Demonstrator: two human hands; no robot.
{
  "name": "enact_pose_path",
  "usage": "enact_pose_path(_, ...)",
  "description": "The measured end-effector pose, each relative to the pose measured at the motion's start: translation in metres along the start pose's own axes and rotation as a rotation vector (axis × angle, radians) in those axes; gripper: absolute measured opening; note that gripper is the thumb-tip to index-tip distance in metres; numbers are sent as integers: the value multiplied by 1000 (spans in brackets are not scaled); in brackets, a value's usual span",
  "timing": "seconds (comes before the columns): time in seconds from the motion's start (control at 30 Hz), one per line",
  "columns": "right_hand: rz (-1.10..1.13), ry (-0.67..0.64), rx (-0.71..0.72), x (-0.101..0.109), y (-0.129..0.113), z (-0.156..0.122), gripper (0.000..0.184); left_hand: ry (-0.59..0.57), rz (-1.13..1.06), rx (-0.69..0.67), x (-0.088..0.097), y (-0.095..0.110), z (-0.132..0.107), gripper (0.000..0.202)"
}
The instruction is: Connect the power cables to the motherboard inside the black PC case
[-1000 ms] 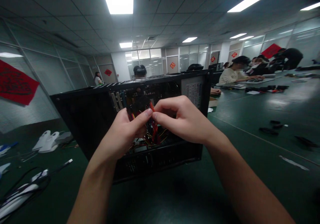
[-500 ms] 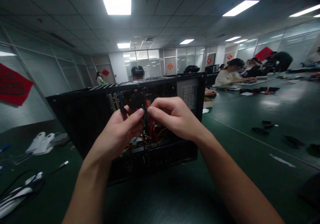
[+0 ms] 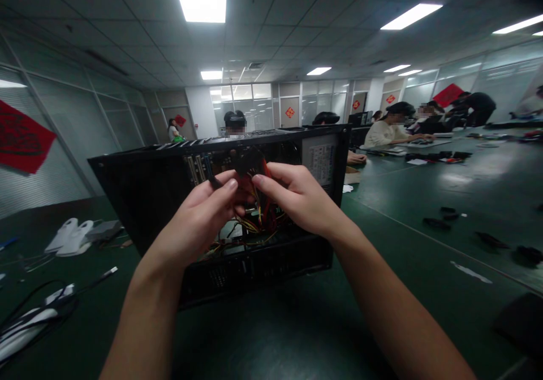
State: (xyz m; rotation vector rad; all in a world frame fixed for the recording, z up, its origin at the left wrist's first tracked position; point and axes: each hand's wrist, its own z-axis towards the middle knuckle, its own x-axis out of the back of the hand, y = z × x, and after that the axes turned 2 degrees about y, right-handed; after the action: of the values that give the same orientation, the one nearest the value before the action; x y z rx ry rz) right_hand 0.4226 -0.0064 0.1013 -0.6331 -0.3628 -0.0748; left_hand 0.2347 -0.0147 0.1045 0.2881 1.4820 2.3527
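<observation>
Leftward in the head view: a white item (image 3: pixel 68 237) and a grey box (image 3: pixel 104 231) lie beside the case (image 3: pixel 254 262); a black cable (image 3: pixel 95 281) runs nearer.
Rightward: a carton (image 3: pixel 352 175) sits just beyond the case's right edge; black pieces (image 3: pixel 436 223) and a pale strip (image 3: pixel 470 272) lie farther out.
Beyond the case: a person (image 3: pixel 235 122) in dark headgear, partly hidden; another in a pale top (image 3: pixel 384 133) to the right.
In the way: the forearms (image 3: pixel 373 278) and wires (image 3: pixel 266 217) partly cover the opening.
Edges: the lower rim bounds the opening below; a labelled panel (image 3: pixel 320 160) stands at its right.
Room: green worktop (image 3: pixel 263 335) shows between the forearms, and between the case and the black pieces.
Case: on the worktop, open side facing the wearer, long axis left to right.
Connector (image 3: pixel 249 160): black, at the opening, between the hands, wires trailing downward.
Left grip (image 3: pixel 199 216): fingers curled near a dark lead (image 3: pixel 215 181); whether it pinches anything, cannot tell.
Right grip (image 3: pixel 297 196): thumb and fingers pinching the wires just below the connector.
</observation>
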Motion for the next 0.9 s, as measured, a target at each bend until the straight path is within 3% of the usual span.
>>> enact_pose_path(0.23, 238, -100, -147, -11, 7, 1, 36, 48, 275, -66, 9, 2, 4, 41)
enact_pose_path(0.67, 180, -227, -305, -2, 3, -5, 29, 17, 212, 1, 4, -5, 2, 50)
enact_pose_path(0.9, 78, -72, -257, 0, -5, -5, 17, -36, 168, -18, 6, -2, -4, 50)
